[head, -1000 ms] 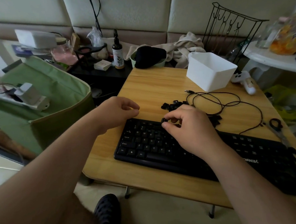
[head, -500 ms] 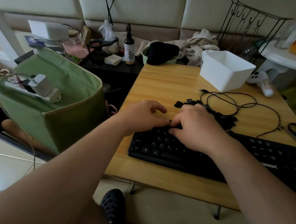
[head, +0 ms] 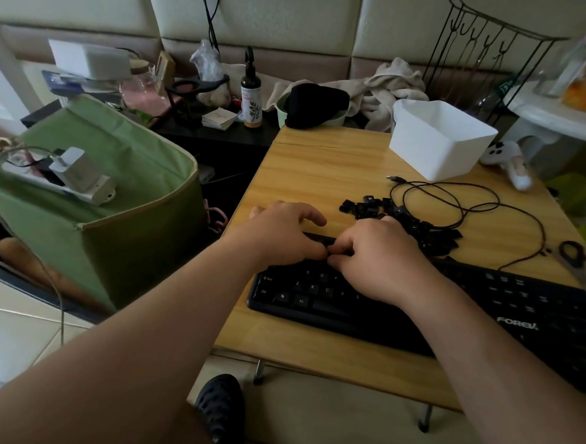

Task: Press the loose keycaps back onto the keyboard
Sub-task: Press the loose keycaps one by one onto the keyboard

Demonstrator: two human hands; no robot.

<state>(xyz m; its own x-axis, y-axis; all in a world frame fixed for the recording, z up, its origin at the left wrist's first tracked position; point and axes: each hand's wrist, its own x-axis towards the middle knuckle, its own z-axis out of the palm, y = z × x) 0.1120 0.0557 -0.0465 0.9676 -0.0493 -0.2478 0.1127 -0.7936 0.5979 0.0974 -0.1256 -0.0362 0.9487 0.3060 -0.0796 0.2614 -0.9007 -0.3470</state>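
Both hands meet over the upper left rows of the black keyboard (head: 416,318), which lies along the near edge of the wooden counter (head: 322,175). The left hand (head: 280,234) rests at the keyboard's top left corner with its fingers curled; the index finger arches above the board while the thumb and nearer fingertips press in toward the other hand. The right hand (head: 381,261) lies knuckles-up beside it, fingers bent down and bunched, tips touching those of the left. The two sets of fingers are pinched together at one spot on the keys; whether a keycap sits between them cannot be told, since the fingers hide that spot.

The loose keycaps (head: 405,221) lie in a black heap on the counter just behind the keyboard, partly hidden by the right hand. A thin black cable (head: 457,204) loops beside and over the heap. A white bin (head: 440,141) stands at the far right of the counter, with a white controller (head: 508,159) next to it. Scissors (head: 574,256) lie near the right edge. To the left, off the counter, a green bag (head: 114,211) stands open with a white charger (head: 78,171) on top. A dark bottle (head: 251,95) stands on the low black shelf behind.
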